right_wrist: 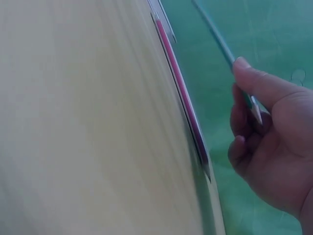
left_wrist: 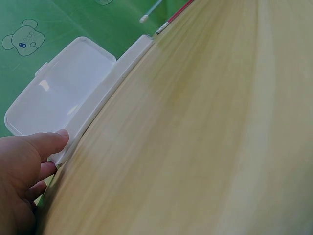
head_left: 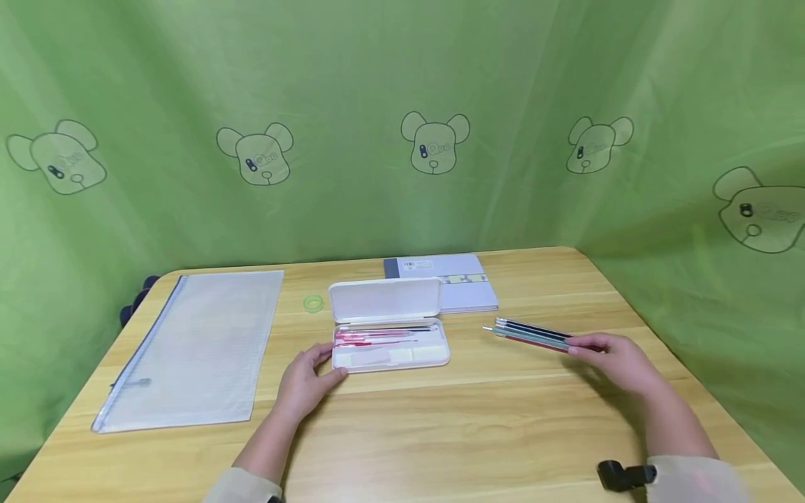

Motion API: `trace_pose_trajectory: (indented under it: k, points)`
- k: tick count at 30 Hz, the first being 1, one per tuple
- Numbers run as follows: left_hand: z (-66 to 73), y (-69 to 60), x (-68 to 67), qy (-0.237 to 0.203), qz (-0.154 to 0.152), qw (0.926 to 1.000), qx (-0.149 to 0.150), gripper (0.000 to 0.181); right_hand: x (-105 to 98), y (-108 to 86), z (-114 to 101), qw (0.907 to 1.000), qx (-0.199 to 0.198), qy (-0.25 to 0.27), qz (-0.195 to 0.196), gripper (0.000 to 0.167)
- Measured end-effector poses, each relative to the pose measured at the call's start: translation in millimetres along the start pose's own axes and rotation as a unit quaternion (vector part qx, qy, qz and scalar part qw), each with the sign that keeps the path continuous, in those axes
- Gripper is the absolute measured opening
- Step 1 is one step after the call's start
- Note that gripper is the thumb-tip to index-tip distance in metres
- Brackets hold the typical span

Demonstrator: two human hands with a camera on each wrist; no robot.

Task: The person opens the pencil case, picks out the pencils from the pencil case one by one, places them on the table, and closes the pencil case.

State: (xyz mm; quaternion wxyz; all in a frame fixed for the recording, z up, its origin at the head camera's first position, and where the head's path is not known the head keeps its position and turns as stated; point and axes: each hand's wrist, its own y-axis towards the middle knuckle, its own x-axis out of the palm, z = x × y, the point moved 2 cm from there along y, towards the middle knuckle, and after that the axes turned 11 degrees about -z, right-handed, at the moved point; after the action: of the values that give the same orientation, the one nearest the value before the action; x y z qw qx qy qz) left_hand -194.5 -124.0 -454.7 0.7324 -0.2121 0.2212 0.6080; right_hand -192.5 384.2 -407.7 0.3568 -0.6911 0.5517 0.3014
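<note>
A white pencil case [head_left: 430, 355] lies with its lid [head_left: 385, 299] raised on the table. Inside are several red and dark pens or pencils [head_left: 377, 334] and a pale block [head_left: 371, 357]. My left hand [head_left: 306, 381] grips the case's left end, with the thumb at the front corner; the left wrist view shows this hand [left_wrist: 24, 181] too. On the right, my right hand [head_left: 619, 362] pinches a teal pencil [right_wrist: 221, 41] near its sharpened end. A red pencil [right_wrist: 180, 83] lies on the table beside it, and dark pencils [head_left: 534, 328] lie just behind.
A translucent zip pouch [head_left: 195, 349] lies at the left. Behind the case is a pale notebook [head_left: 468, 293], partly covered by the lid. A green tape ring [head_left: 312, 303] lies left of the lid. Green curtains [head_left: 352, 209] hang around the wooden table [head_left: 440, 433].
</note>
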Motion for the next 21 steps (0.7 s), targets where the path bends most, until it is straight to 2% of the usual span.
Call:
trace_pose_trajectory:
  k: [14, 21]
  points:
    - [-1.0, 0.0, 0.8, -0.001, 0.002, 1.0, 0.004, 0.051, 0.5, -8.0, 25.9, 0.999, 0.027, 0.016, -0.031, 0.051]
    - [-1.6, -0.5, 0.6, 0.004, 0.003, 1.0, 0.002, 0.052, 0.7, -7.5, 28.8, 0.9991, 0.032, 0.001, -0.027, 0.045]
